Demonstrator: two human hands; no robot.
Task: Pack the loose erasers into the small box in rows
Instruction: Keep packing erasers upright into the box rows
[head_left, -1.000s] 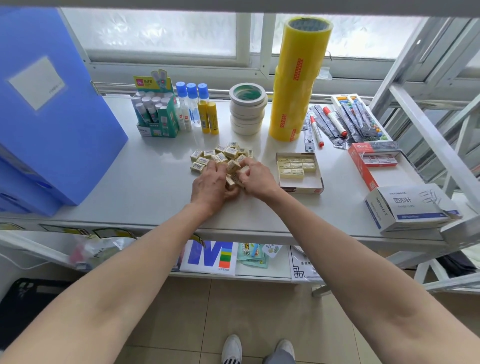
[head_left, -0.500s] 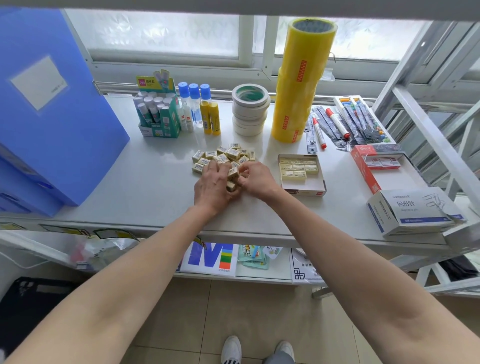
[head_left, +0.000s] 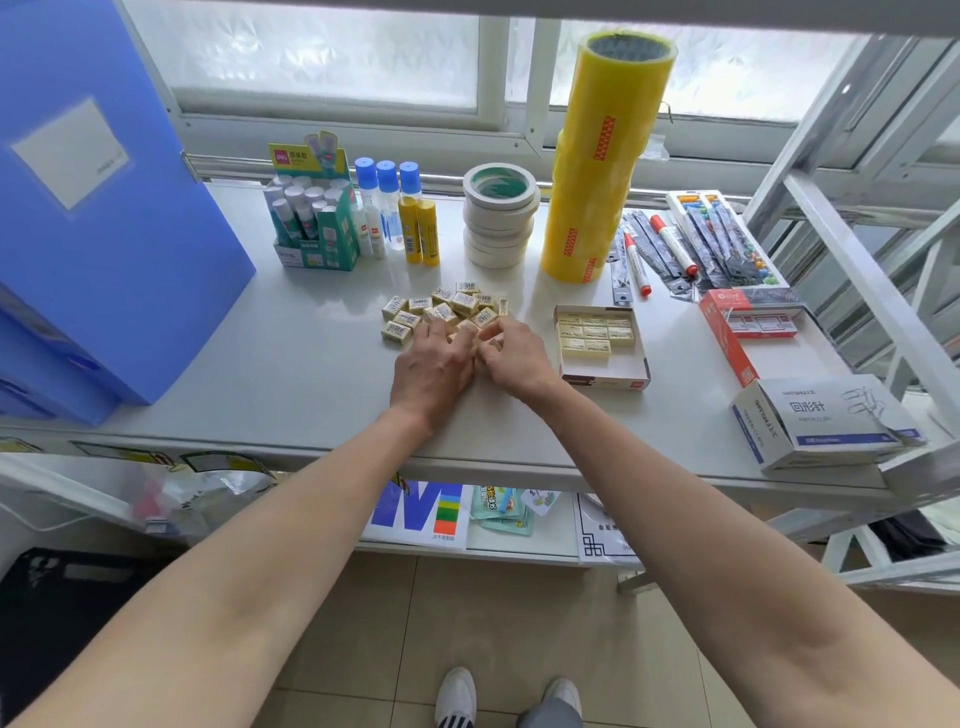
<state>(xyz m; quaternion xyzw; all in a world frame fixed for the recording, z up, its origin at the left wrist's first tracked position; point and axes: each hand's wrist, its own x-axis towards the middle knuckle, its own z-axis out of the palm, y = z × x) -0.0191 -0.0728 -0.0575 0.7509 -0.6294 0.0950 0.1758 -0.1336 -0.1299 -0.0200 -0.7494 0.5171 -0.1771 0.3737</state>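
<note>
Several small cream erasers (head_left: 442, 310) lie in a loose heap at the middle of the white table. My left hand (head_left: 434, 366) and my right hand (head_left: 511, 353) meet at the heap's near edge, fingers curled round a few erasers (head_left: 475, 332) held between them. To the right, the small open box (head_left: 602, 371) holds several erasers laid in rows at its far end; its near half is bare.
Behind the heap stand glue sticks in a green display box (head_left: 314, 223), glue bottles (head_left: 387, 208), masking tape rolls (head_left: 498, 221) and a tall yellow tape stack (head_left: 602, 156). Markers (head_left: 672, 244), a red box (head_left: 748, 332) and a paper-clip box (head_left: 826, 421) lie right. A blue folder (head_left: 98, 208) stands left.
Both hands stay together at the near edge of the heap, fingers shifting slightly on the erasers. The camera view has drifted a little.
</note>
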